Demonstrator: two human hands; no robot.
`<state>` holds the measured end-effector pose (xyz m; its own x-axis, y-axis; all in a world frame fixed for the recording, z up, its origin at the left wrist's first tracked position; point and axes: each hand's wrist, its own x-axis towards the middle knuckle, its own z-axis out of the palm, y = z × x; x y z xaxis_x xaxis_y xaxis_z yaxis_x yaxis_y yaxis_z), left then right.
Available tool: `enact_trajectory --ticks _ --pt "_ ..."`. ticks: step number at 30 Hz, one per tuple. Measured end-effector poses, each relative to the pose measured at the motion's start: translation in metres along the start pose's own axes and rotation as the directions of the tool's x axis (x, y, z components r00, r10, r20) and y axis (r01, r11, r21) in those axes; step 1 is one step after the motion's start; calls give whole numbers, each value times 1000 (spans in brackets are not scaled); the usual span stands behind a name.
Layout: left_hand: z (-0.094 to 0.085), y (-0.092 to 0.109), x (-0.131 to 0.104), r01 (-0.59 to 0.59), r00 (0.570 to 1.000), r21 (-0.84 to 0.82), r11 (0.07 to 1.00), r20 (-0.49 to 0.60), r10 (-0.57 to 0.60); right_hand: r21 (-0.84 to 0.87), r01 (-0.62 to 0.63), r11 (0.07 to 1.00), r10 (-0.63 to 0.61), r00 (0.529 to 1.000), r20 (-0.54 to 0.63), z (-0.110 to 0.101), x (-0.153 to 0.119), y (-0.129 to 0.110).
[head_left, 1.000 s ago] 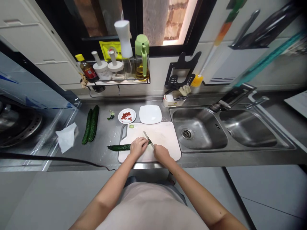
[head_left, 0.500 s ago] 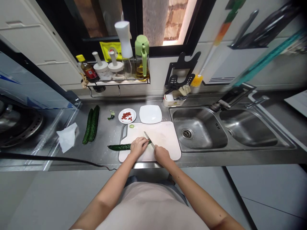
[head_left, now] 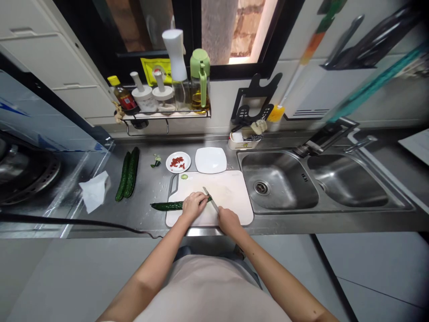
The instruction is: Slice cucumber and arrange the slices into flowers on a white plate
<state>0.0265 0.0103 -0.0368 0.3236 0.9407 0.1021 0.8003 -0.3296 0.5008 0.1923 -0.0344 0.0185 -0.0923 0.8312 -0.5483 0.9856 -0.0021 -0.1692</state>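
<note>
A dark green cucumber [head_left: 167, 206] lies across the white cutting board [head_left: 234, 192], its left end sticking out past the board's edge. Fingers wrapped over it, my left hand [head_left: 194, 206] presses it near its right end. My right hand [head_left: 229, 220] is closed on the handle of a knife [head_left: 211, 199], whose blade slants up and left at the cucumber's right end, close to my left fingertips. A small pale green slice [head_left: 184, 177] rests at the board's upper left.
Behind the board are a plate with red pieces [head_left: 178, 162] and a white square plate [head_left: 211, 160]. Two cucumbers [head_left: 128, 174] and a white tissue [head_left: 94, 191] lie left. A double sink [head_left: 279, 179] is at right. Bottles stand on a rack [head_left: 167, 115].
My right hand and the knife have shifted slightly to the right and down. My left hand stays on the cucumber.
</note>
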Motion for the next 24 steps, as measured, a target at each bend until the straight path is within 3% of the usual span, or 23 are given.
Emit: enact_trajectory --ticks 15,24 --pt "1 0 0 11 1000 1 1000 1 -11 46 42 998 -39 997 -63 -9 31 -14" --pt "-1 1 -1 13 1000 5 1000 -6 -13 37 24 999 -21 997 -74 -8 23 -13"
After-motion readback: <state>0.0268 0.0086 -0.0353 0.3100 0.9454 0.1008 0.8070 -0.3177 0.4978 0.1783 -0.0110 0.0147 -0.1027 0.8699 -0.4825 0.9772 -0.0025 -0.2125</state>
